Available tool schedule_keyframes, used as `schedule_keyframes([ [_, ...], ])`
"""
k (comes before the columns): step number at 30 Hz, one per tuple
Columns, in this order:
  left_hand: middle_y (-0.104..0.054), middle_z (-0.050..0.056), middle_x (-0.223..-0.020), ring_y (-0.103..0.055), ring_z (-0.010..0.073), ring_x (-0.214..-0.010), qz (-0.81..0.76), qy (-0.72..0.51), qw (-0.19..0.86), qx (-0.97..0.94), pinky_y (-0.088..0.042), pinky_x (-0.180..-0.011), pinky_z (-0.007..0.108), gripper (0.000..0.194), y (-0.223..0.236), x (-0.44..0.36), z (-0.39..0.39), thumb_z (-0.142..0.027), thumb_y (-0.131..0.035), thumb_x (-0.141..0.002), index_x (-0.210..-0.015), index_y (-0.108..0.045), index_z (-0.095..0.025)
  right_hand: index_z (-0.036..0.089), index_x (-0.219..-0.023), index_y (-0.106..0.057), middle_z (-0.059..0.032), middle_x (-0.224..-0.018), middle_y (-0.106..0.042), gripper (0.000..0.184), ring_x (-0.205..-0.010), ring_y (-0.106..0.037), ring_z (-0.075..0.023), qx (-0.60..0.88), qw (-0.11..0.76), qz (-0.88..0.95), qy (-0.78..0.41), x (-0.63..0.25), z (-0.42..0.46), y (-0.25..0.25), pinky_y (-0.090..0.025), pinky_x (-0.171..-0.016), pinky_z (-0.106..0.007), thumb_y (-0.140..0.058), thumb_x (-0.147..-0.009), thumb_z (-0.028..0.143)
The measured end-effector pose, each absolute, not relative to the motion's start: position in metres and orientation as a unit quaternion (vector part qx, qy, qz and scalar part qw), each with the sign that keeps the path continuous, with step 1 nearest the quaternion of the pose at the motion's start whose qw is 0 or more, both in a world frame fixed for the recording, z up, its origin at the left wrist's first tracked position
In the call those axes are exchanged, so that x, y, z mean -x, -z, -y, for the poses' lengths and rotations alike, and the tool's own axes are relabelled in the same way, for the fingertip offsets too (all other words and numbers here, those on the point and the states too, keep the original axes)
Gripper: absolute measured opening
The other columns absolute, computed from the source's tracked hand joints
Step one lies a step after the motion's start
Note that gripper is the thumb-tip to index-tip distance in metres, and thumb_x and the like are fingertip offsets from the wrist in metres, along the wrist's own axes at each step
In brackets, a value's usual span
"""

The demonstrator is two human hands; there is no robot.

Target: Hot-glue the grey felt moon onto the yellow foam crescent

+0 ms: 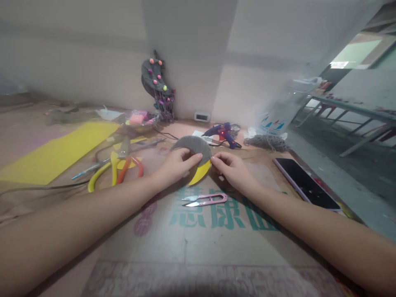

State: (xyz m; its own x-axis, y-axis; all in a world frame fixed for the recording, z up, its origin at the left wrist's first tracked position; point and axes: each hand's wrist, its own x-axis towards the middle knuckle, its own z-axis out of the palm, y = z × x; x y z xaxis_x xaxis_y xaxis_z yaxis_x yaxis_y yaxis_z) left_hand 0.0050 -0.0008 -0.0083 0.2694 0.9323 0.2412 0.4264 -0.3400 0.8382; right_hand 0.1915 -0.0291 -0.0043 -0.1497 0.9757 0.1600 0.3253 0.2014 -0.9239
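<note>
A crescent wrapped in grey yarn point(198, 145), its lower end showing bare yellow card point(199, 173), is held up over the table. My left hand point(182, 163) grips it from the left, thumb across the grey face. With thumb and forefinger together, my right hand point(227, 165) pinches at the crescent's right edge, where grey meets yellow; any strand there is too fine to make out. Below the hands, pink thread snips point(213, 199) lie on the printed board.
Yellow-and-orange-handled scissors point(114, 171) and a yellow sheet point(62, 152) lie left. Behind are a blue glue gun point(224, 134), a decorated grey crescent point(154, 78) and a small display point(202, 116). Rightward are grey yarn point(267, 142), a bottle point(278, 107) and a phone point(305, 183).
</note>
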Motion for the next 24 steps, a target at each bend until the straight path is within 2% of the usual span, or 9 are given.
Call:
schedule_keyframes([
  [8,-0.05,-0.002,-0.056,-0.046,0.0128,-0.055,-0.476,-0.394,0.309,-0.723,-0.033,-0.053,0.026,0.04,0.0051,-0.0068,0.0023,-0.051,-0.057,-0.079,-0.056,-0.049,-0.019,0.02,-0.071,-0.053,0.006,-0.054,-0.048,0.025,-0.039,-0.038,-0.0071,0.498,0.416,0.64,-0.412,-0.189,0.0319,0.0019,-0.029,-0.038,-0.021,-0.055,-0.084,0.042],
  [16,-0.049,-0.003,-0.049,-0.045,0.0133,-0.051,-0.46,-0.391,0.365,-0.709,-0.031,-0.049,0.026,0.041,0.0102,-0.0071,0.0029,-0.057,-0.056,-0.078,-0.061,-0.054,-0.019,0.02,-0.071,-0.054,0.0048,-0.056,-0.05,0.028,-0.043,-0.041,-0.0086,0.496,0.412,0.664,-0.378,-0.1914,0.0291,0.0048,-0.032,-0.04,-0.021,-0.054,-0.085,0.045],
  [24,-0.053,-0.001,-0.056,-0.048,0.0139,-0.057,-0.475,-0.404,0.314,-0.716,-0.034,-0.054,0.027,0.041,0.0079,-0.0056,-0.0019,-0.052,-0.053,-0.081,-0.058,-0.052,-0.019,0.019,-0.066,-0.052,0.0025,-0.057,-0.048,0.042,-0.051,-0.046,-0.011,0.492,0.42,0.691,-0.323,-0.1953,0.0269,0.005,-0.035,-0.047,-0.024,-0.04,-0.093,0.05],
])
